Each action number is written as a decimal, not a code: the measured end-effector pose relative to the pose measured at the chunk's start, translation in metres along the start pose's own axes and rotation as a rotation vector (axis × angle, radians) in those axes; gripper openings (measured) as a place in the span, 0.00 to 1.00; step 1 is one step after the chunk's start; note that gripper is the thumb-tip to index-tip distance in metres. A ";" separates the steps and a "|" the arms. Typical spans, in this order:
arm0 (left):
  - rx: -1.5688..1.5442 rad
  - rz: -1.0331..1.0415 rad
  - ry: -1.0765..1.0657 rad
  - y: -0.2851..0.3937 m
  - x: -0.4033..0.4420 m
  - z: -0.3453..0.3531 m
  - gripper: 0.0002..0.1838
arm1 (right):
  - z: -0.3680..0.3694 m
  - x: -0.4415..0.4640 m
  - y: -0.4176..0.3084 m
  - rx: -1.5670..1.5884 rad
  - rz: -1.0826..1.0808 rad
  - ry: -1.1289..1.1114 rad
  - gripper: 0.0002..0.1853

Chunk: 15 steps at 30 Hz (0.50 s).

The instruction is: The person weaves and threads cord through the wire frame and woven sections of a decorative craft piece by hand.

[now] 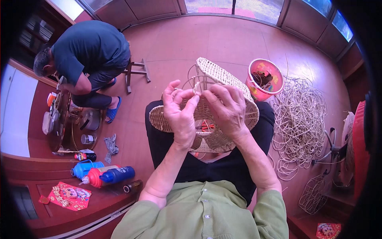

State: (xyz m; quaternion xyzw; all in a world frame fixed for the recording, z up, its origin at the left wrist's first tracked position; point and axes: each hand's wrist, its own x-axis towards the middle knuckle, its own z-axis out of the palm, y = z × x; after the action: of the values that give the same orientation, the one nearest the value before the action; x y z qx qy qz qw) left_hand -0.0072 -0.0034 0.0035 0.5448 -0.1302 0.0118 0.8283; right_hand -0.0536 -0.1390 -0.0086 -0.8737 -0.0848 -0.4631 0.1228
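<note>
Here, in the head view, the left hand [181, 113] pinches 1 pale cord [195, 85] between thumb and fingers. Just beside it, the right hand [226, 105] has its fingers bent in over the work; I cannot tell whether they grip the cord too. The woven basket [225, 77] sits over the lap, beneath the 2 hands. Near its right side stands 1 red bucket [257, 95], beside a loose cord heap [300, 119] on the floor.
</note>
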 end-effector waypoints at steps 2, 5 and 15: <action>-0.008 -0.004 -0.037 0.004 0.006 -0.008 0.28 | 0.014 0.007 0.001 0.012 0.011 0.063 0.19; 0.137 0.037 -0.059 0.004 0.026 -0.020 0.23 | 0.020 0.019 0.002 0.051 0.018 0.095 0.12; 0.716 0.159 -0.317 0.010 0.067 -0.004 0.33 | 0.030 0.029 -0.008 -0.059 0.066 0.016 0.10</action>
State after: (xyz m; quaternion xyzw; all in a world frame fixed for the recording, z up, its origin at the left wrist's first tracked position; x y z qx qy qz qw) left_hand 0.0572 -0.0041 0.0260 0.7823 -0.2859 0.0364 0.5522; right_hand -0.0157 -0.1220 -0.0003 -0.8754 -0.0411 -0.4682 0.1130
